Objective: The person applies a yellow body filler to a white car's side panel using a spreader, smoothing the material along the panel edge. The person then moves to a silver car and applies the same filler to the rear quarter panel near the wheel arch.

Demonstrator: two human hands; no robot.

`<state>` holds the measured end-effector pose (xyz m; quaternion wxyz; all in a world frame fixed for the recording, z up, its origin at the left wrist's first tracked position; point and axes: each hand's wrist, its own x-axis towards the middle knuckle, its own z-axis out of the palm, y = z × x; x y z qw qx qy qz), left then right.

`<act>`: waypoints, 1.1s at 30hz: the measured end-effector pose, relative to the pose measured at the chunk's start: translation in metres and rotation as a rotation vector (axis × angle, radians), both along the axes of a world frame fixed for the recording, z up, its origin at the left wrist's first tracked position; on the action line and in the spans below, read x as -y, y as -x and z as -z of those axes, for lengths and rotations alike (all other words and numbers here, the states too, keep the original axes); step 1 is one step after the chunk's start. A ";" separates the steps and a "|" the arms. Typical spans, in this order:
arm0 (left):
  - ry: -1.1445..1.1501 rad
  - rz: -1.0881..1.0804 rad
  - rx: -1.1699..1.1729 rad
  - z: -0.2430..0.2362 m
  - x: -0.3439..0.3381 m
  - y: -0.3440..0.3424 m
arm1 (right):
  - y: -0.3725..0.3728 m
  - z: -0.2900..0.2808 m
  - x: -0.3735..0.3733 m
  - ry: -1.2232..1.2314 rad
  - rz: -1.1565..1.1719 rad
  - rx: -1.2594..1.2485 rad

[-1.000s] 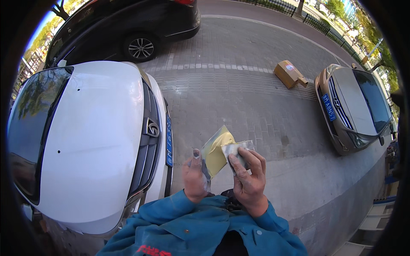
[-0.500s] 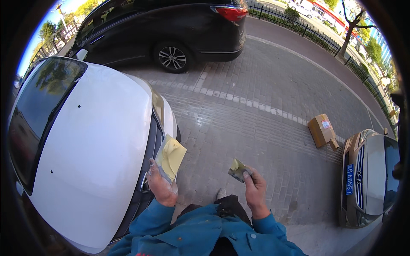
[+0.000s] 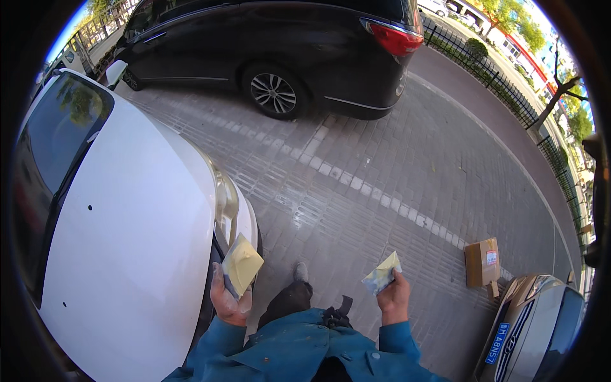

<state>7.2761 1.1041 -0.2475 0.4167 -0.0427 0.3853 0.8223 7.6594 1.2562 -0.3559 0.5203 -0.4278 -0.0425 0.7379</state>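
My left hand [image 3: 228,304], dusted with pale powder, holds a small flat putty board [image 3: 231,284] close beside the white car's front end. Smooth pale-yellow putty [image 3: 245,264] covers the board's upper face. Out to the right, over the paving, my right hand [image 3: 396,294] grips a flat putty spreader [image 3: 380,278] between thumb and fingers. Its blade is greyish and stained, with yellow putty along the upper edge. The two tools are well apart. Most of my left fingers are hidden beneath the board.
The white car [image 3: 133,210] stands close on my left, its headlight [image 3: 226,198] near the board. A dark car [image 3: 210,51] is parked across the far side. A cardboard box [image 3: 482,263] sits on the grey paving [image 3: 331,254] at right, near a beige car [image 3: 541,331].
My view has turned and shifted, and my foot has come forward. My right hand has tilted the spreader, showing its paler face. Both hands keep hold of their tools.
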 end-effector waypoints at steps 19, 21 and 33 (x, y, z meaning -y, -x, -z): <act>0.004 -0.513 -0.031 -0.009 -0.365 0.195 | 0.287 0.046 -0.517 0.053 -0.351 -0.034; 0.026 -0.574 -0.012 -0.014 -0.393 0.216 | 0.334 0.033 -0.562 0.057 -0.441 0.006; -0.108 -0.576 -0.102 0.002 -0.497 0.363 | 0.574 0.067 -0.704 0.074 -0.744 0.084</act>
